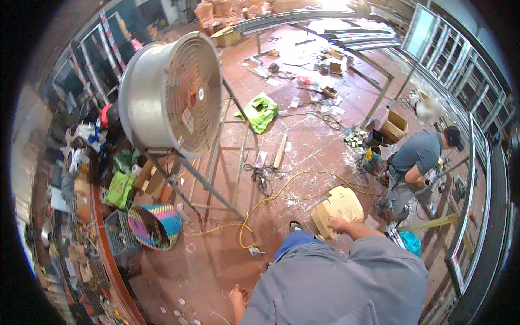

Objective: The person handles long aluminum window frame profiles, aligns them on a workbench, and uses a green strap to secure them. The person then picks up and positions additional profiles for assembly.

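My left hand (238, 297) hangs low beside my body over the red-brown floor, its fingers loosely bent and apart, with nothing visible in them. Out in front on the other side, my right hand (341, 225) overlaps a flat piece of tan cardboard (346, 202) with a cut, uneven outline. Whether that hand grips the cardboard or only passes above it, I cannot tell; its fingers are small and partly hidden. My sandalled foot (295, 225) shows just left of the cardboard.
A large drum fan (168, 95) stands on a metal frame at left. A yellow hose (281, 187) snakes across the floor. A striped basket (162, 226) sits lower left. At right, a co-worker (417, 162) bends near metal frames (466, 216) and an open box (394, 125).
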`<state>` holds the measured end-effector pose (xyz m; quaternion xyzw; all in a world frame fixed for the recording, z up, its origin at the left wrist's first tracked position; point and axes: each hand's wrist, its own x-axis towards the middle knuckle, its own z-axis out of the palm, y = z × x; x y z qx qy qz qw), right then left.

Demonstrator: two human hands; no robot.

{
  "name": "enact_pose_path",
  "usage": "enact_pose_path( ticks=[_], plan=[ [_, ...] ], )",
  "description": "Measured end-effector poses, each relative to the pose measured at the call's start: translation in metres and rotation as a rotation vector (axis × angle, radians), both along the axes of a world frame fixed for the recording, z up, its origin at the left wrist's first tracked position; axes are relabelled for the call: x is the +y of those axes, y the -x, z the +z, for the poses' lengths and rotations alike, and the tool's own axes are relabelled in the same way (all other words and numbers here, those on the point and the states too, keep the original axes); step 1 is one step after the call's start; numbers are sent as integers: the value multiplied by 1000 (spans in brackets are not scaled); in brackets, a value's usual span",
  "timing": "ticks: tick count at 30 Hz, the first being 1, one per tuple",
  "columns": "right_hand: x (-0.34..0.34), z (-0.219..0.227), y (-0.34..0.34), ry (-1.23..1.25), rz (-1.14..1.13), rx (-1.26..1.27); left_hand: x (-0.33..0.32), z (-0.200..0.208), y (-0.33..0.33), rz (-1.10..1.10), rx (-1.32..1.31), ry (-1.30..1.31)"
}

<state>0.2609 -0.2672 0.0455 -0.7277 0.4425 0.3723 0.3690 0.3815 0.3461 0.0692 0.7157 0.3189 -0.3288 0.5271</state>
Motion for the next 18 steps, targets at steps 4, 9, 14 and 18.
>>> enact_pose_path(
  ticks=[4, 9, 14, 18],
  plan=[
    [55, -38, 121, -181, -73, 175, -51, 16, -72, -295, 44, -57],
    [85, -33, 126, -326, -184, 130, -80, -38, -145, -472, -140, 1],
    [2, -69, 54, -341, -96, 40, -169, -30, -218, -717, -222, -49],
    [-122, -68, -17, -122, -149, -164, -337, 26, -242, -744, -128, -58]
  ],
)
